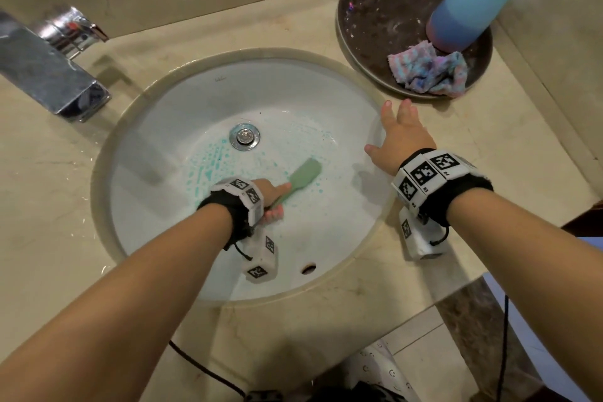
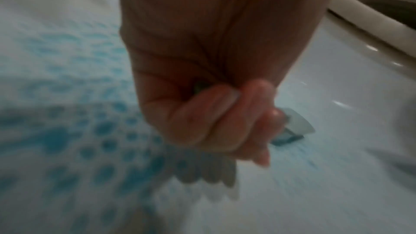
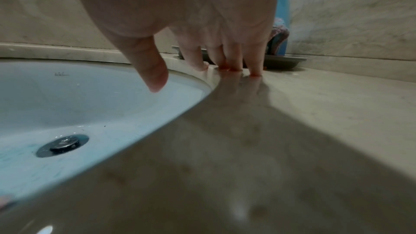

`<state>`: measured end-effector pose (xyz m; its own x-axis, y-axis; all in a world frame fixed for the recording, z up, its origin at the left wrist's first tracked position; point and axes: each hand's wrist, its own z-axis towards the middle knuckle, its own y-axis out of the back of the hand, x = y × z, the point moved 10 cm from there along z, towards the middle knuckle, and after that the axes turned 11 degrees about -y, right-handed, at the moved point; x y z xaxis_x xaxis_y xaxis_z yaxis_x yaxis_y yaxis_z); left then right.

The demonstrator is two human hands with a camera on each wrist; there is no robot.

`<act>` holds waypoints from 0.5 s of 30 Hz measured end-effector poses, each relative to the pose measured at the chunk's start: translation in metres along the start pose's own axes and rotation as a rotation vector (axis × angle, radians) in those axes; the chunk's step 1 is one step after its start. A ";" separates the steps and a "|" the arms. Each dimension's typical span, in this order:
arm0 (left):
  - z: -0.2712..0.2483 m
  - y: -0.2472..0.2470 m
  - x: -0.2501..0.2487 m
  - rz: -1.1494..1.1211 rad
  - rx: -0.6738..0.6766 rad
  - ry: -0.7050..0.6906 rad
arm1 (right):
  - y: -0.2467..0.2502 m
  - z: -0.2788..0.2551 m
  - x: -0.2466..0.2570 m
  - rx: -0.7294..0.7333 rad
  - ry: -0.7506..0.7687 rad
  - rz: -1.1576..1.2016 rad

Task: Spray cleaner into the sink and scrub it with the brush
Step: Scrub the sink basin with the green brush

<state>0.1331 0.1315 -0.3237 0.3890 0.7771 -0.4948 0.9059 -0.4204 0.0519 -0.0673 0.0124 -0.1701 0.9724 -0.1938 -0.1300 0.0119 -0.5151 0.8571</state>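
Observation:
A white round sink (image 1: 342,212) is set in a beige counter, with teal cleaner droplets (image 1: 208,166) spread left of the drain (image 1: 244,136). My left hand (image 1: 272,197) grips the handle of a pale green brush (image 1: 305,174), whose head lies on the basin floor right of the drain. In the left wrist view the fingers (image 2: 220,118) curl round the brush (image 2: 297,127), and the picture is blurred. My right hand (image 1: 396,137) rests with straight fingers on the counter at the sink's right rim (image 3: 202,84). The blue spray bottle (image 1: 473,0) stands on a dark tray.
A dark round tray (image 1: 375,19) at the back right holds the bottle and a crumpled pastel cloth (image 1: 430,72). A chrome faucet (image 1: 49,75) juts over the sink from the left. Walls close in behind and to the right. The counter's front edge drops to a tiled floor.

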 end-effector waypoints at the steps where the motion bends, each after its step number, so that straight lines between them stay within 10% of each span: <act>1: 0.000 -0.017 0.000 0.046 0.063 -0.002 | 0.000 0.000 0.000 0.002 0.002 -0.002; 5: 0.001 -0.035 0.001 0.098 0.120 0.007 | 0.001 0.000 0.000 0.008 0.008 -0.007; 15: 0.003 0.068 -0.003 0.184 -0.302 -0.079 | 0.000 0.000 0.000 0.021 0.010 0.008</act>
<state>0.1925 0.0989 -0.3213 0.5469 0.6576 -0.5181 0.8349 -0.3833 0.3949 -0.0676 0.0126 -0.1696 0.9748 -0.1896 -0.1176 -0.0010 -0.5310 0.8474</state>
